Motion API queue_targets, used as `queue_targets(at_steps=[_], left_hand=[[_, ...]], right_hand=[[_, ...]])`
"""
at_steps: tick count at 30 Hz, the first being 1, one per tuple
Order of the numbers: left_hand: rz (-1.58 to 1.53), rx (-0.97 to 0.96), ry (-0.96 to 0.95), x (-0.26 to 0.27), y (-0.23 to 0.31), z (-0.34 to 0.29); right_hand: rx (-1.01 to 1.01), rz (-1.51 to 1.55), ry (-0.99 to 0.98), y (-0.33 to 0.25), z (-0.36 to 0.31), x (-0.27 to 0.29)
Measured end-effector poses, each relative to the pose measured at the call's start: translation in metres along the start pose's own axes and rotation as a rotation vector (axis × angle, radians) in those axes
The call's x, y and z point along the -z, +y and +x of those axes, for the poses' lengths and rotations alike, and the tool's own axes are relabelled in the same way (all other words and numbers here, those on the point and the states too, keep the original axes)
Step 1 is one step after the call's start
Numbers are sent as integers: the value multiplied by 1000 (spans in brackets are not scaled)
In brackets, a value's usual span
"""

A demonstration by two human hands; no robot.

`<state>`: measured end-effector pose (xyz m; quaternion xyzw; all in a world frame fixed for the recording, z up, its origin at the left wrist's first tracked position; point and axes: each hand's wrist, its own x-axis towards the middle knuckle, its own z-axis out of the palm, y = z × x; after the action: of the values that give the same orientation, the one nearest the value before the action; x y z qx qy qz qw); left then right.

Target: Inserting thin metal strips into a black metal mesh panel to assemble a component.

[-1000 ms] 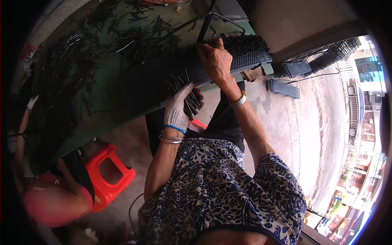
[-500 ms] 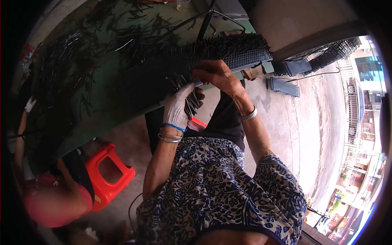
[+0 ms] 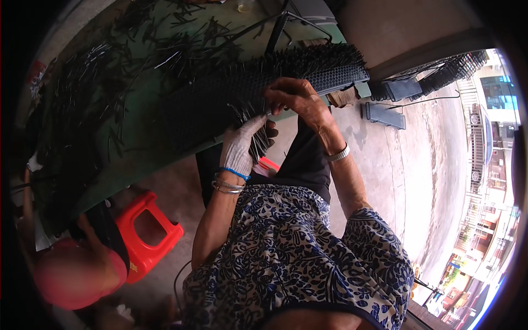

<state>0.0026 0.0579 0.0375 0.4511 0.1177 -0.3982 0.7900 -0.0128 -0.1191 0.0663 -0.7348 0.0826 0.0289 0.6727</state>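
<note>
My left hand (image 3: 240,146), in a pale knitted glove, is closed around a bundle of thin black strips (image 3: 257,147) whose ends stick out above and below the grip. Bare and bent at the fingers, my right hand (image 3: 301,101) pinches beside the left thumb; what sits between its fingertips is too small to make out. Just beyond both hands lies a long black perforated panel (image 3: 342,78) along the table edge. Many black strips (image 3: 322,57) stand up densely from its far right part. The panel's left part is dark and hard to make out.
Loose black strips (image 3: 99,60) are strewn over the green table (image 3: 135,175). A black metal frame (image 3: 279,32) stands at the back. Left of me are a red plastic stool (image 3: 170,235) and a person in a pink hat (image 3: 77,275). Grey trays (image 3: 385,116) lie to the right.
My right hand has shifted slightly right, its fingers closing near the left thumb. The left hand keeps hold of the bundle. At far left, the other person's gloved hand has moved nearer.
</note>
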Motion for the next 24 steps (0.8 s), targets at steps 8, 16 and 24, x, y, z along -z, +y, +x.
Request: queue_targets(at_steps=[8, 16, 24], left_hand=[[-10, 24, 24, 4, -3, 7], [-238, 102, -46, 3, -7, 10], [-299, 108, -43, 1, -12, 11]], right_hand=[[-38, 43, -12, 6, -1, 6], [388, -363, 612, 13, 19, 10], [498, -615, 690, 32, 37, 5]])
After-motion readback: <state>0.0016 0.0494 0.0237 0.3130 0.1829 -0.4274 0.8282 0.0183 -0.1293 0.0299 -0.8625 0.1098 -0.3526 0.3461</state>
